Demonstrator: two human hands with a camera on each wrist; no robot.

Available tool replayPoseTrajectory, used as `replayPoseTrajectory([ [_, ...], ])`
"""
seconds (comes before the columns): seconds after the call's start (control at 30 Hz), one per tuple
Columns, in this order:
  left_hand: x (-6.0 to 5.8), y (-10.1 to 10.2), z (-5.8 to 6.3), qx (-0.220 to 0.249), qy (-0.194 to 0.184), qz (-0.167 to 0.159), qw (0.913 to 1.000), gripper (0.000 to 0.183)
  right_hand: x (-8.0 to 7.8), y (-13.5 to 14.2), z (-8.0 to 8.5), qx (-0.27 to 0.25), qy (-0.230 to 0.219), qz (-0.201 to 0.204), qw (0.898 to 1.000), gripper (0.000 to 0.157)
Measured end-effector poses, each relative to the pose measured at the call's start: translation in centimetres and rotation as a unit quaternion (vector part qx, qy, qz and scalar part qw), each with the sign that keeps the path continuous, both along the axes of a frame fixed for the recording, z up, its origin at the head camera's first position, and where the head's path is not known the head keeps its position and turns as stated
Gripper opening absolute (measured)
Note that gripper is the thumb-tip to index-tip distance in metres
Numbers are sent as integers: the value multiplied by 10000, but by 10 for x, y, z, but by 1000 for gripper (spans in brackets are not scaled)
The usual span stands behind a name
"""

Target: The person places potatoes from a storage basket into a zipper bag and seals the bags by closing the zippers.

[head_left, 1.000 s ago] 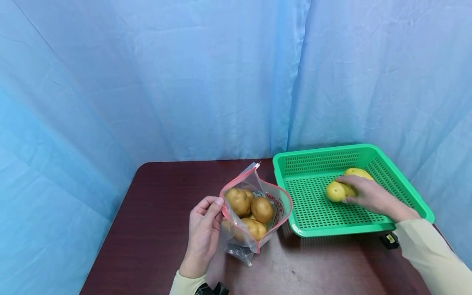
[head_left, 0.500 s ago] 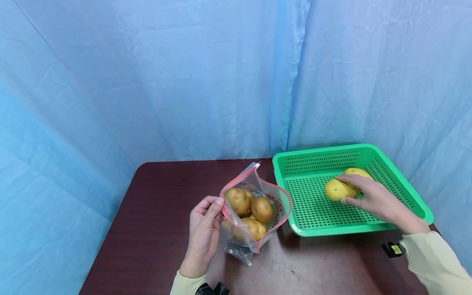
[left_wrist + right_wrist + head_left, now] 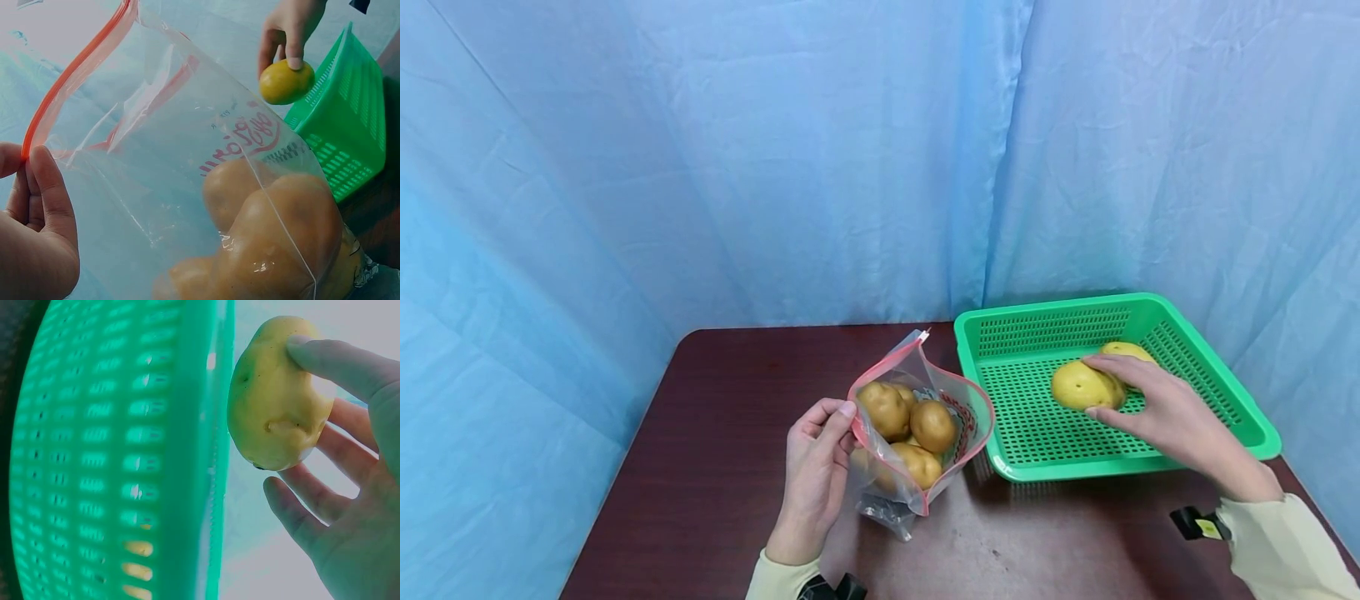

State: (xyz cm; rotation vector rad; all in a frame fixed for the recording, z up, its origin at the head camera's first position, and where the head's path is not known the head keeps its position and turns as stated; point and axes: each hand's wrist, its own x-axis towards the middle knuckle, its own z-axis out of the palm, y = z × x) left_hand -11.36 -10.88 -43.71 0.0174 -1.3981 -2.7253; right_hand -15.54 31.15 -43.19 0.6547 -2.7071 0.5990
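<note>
My left hand (image 3: 815, 467) pinches the red-edged rim of a clear zip bag (image 3: 967, 392) between thumb and fingers. The bag's mouth gapes open, and several potatoes (image 3: 886, 412) lie inside. Over the green basket (image 3: 1093, 473), my right hand (image 3: 1172, 408) grips a yellow potato (image 3: 1081, 386) by its sides. In the right wrist view that potato (image 3: 275, 400) is raised above the basket's rim, with the thumb on one side and fingers behind. Another potato (image 3: 1129, 351) lies in the basket behind it, partly covered by the hand.
The basket stands at the right of the dark wooden table (image 3: 737, 400), just beside the bag. A crumpled bottom corner (image 3: 887, 514) of the bag rests on the table. A blue curtain (image 3: 820, 167) hangs behind the table's back edge.
My right hand has lifted the potato and moved it slightly left, away from the other potato in the basket. My left hand and the bag have stayed in place.
</note>
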Motion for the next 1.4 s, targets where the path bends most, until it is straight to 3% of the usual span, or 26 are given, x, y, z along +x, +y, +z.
replayPoseTrajectory([
  [0.3,0,0,0,-25,0,-8,10000,16,13,-19,13,-369,123,-177,9991,71],
  [1.1,-2,3,0,16,-65,2,10000,16,41,-88,51,-1497,725,518,9847,79],
  [1.23,-3,4,0,0,-64,-3,10000,16,42,-99,52,-1734,899,705,9782,73],
  [1.4,-4,4,0,-16,-58,-17,10000,15,39,-114,52,-2176,1216,1077,9624,63],
])
